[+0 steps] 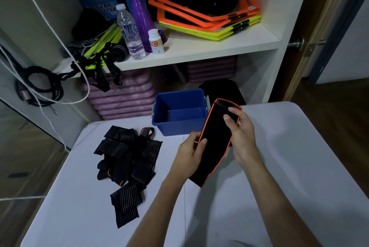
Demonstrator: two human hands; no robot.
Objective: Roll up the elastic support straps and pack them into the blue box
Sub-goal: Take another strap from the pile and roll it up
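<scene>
Head view shows your two hands pinching one strap [216, 143] above the counter [279, 167]: left hand [191, 151] on its near orange-trimmed edge, right hand [242, 133] near the far end. It looks light, soft and floppy, so start the roll from an end. Just beyond your hands, the blue box [179, 125] looks empty; more straps [127, 159] lie left of them.
</scene>
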